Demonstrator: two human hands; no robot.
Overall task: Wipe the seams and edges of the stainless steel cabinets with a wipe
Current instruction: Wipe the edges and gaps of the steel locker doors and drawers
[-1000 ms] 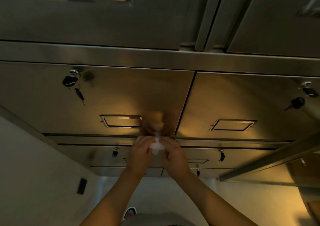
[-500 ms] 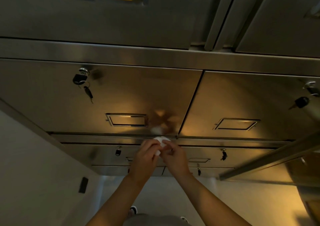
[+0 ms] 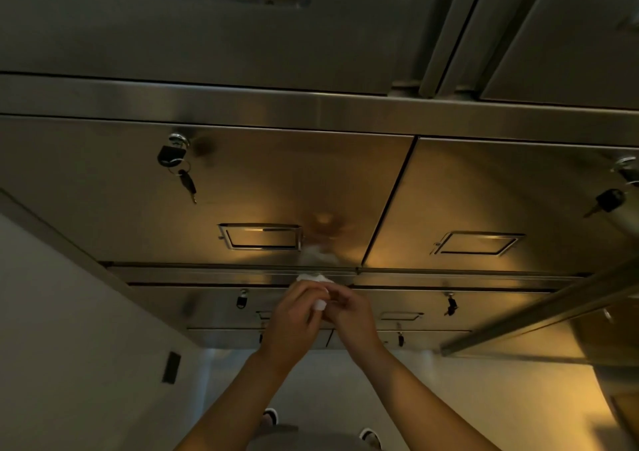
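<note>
Your left hand and right hand both pinch a bunched white wipe between curled fingers; its top end points at the horizontal seam under the left cabinet door, seemingly touching.

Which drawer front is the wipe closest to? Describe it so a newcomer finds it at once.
Start at the broad steel band crossing the cabinets. Just below it sit two drawers; take the left drawer, above both hands' white wipe. Unlike its neighbour, its lock with dangling keys sits at its upper left.
</note>
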